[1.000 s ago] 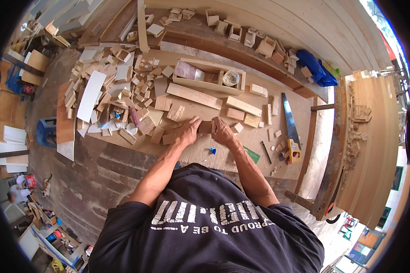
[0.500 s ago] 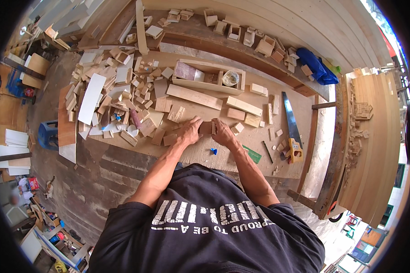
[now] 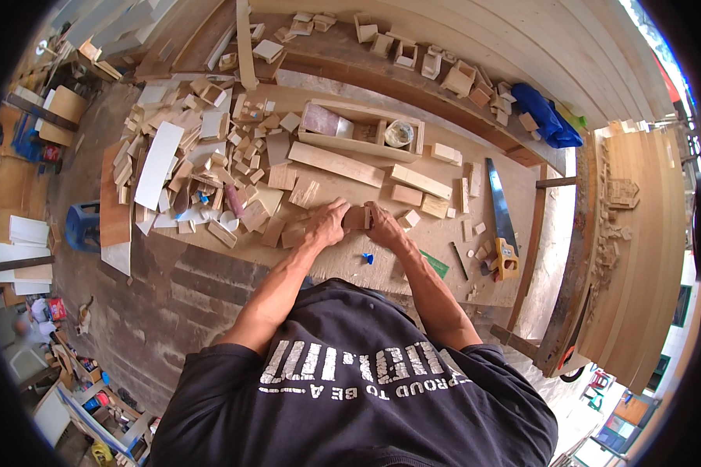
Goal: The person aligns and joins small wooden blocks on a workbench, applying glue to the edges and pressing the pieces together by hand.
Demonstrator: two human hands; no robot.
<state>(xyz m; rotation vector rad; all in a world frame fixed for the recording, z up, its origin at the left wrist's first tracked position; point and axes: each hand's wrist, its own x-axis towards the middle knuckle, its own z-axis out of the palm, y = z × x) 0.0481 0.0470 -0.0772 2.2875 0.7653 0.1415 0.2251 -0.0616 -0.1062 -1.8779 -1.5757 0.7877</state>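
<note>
Both of my hands are closed around a small brown block (image 3: 356, 219) near the front middle of the workbench (image 3: 327, 263). My left hand (image 3: 326, 226) grips its left end, and my right hand (image 3: 386, 229) pinches the right end. Fingers cover much of the block. On the bench just below it lies a small blue piece (image 3: 368, 258). A green ruler (image 3: 435, 265) lies partly under or beside my right forearm, with a dark pencil-like stick (image 3: 459, 261) to its right. Beyond my hands rest a long wooden board (image 3: 335, 164) and several cut wood blocks (image 3: 407, 195).
A heap of wood offcuts (image 3: 210, 163) covers the bench's left side. Behind the boards stands an open wooden box (image 3: 343, 144) holding a round container (image 3: 399, 134). A handsaw (image 3: 502, 218) lies at the right. Small wooden boxes (image 3: 459, 77) line the back shelf.
The whole view has shifted slightly. My hands keep hold of the block in nearly the same place on the bench.
</note>
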